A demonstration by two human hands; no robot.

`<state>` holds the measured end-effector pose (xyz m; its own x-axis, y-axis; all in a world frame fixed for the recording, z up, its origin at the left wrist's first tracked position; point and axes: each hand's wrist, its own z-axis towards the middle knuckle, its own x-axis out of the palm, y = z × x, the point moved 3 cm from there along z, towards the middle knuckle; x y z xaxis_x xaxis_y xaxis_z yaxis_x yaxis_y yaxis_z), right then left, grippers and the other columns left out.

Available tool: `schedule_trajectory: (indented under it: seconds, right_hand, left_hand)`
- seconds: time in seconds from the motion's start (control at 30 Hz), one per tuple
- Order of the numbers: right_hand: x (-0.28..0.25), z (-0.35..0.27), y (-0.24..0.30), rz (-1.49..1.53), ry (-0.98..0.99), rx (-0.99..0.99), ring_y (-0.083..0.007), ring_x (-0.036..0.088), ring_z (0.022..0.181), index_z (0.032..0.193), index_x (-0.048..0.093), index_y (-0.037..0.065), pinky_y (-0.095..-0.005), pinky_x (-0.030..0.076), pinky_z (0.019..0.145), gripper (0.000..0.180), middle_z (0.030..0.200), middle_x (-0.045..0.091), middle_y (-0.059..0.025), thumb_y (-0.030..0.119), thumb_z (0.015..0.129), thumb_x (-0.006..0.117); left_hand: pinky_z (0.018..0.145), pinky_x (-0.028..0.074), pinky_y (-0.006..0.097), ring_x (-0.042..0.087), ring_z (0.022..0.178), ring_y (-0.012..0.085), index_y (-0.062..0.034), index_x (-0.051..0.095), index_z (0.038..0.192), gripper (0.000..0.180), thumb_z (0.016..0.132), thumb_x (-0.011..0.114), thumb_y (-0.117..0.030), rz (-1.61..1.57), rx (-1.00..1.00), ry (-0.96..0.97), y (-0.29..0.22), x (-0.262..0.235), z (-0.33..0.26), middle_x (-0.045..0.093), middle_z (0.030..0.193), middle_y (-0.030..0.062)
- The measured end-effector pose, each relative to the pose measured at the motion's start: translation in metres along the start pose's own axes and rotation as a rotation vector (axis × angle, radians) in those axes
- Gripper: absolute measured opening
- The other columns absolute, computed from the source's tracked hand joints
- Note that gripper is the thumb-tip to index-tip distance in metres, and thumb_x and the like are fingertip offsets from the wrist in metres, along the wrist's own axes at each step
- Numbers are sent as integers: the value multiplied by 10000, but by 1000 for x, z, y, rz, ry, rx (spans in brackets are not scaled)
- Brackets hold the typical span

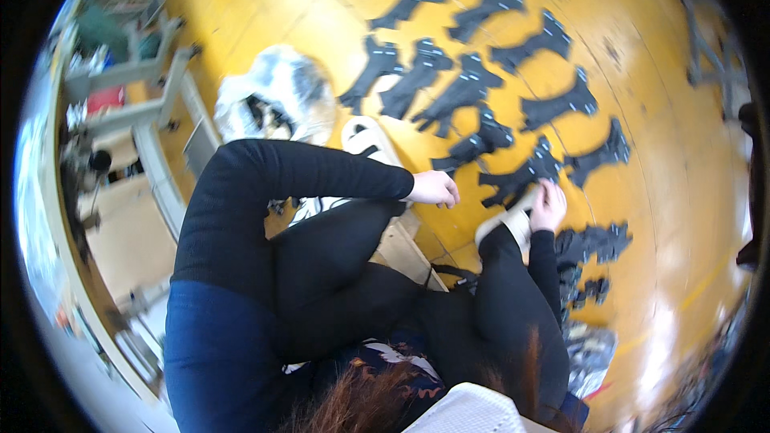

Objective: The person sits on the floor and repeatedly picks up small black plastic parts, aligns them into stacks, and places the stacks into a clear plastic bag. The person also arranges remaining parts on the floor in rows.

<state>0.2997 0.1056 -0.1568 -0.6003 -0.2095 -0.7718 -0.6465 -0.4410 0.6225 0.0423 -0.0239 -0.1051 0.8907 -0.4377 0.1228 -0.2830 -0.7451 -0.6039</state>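
I look down past my black sleeves and dark trousers at a yellow floor. Several flat black cut pieces lie spread on it in rows. My right hand rests on the nearest black piece, fingers curled onto its edge by my white shoe. Just left of that piece, my left hand hovers low over the floor with fingers closed, and nothing shows in it. A small stack of the same black pieces sits to the right of my right arm.
A clear plastic bag with dark contents lies on the yellow floor to the upper left. Grey metal table legs and frames stand along the left. More dark pieces and plastic lie at lower right.
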Motion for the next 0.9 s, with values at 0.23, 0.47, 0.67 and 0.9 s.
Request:
schedule_trajectory:
  seconds: [0.23,0.47,0.67,0.9]
  right_hand:
    - [20,-11,-12,67,147,204,-174,557,694,888,619,25,-292,452,627,84,775,583,-69,24,836,554]
    - [16,-10,-22,16,238,116,-150,557,708,923,607,0,-265,460,659,85,801,594,-72,26,863,553]
    - [-15,1,19,-8,431,-50,-174,560,670,989,623,23,-282,447,606,147,821,614,-89,36,864,548]
    - [-49,-2,16,-136,431,-29,-199,562,679,1001,610,7,-294,445,608,155,853,631,-107,31,860,550]
  left_hand:
    - [815,454,267,587,889,128,-51,607,1069,248,875,536,-189,-437,405,-584,44,-60,-81,643,981,52]
    - [762,475,265,599,842,119,-32,583,1086,237,880,516,-129,-1051,393,-1292,198,-82,-177,639,965,44]
    - [613,468,265,589,683,138,-21,615,947,166,795,564,-65,-890,104,-1769,381,-112,-223,645,808,53]
    - [849,483,432,594,1033,317,-16,528,1096,362,765,567,-155,-306,-910,-1125,357,-77,-212,601,1091,200]
